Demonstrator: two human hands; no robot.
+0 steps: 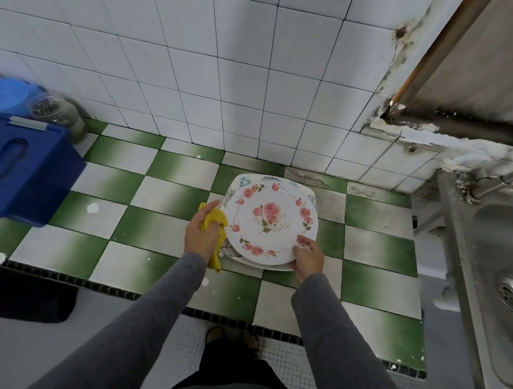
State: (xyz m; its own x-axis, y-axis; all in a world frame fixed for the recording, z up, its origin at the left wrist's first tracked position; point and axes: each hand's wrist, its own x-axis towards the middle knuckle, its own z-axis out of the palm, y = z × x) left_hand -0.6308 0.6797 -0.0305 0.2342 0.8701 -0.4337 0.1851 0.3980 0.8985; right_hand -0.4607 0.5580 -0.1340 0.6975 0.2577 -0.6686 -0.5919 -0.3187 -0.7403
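Now the left grip (200, 236) clutches a yellow cloth (215, 219) — while the right grip (308, 257) pinches the rose plate (273, 219), topmost of a stack (244, 182) on the desk (157, 221), well left of the sink (492, 239).

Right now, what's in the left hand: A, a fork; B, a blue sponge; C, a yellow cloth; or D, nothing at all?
C: the left hand grips a bunched yellow cloth just beside the rose plate, whose near rim the right hand holds.
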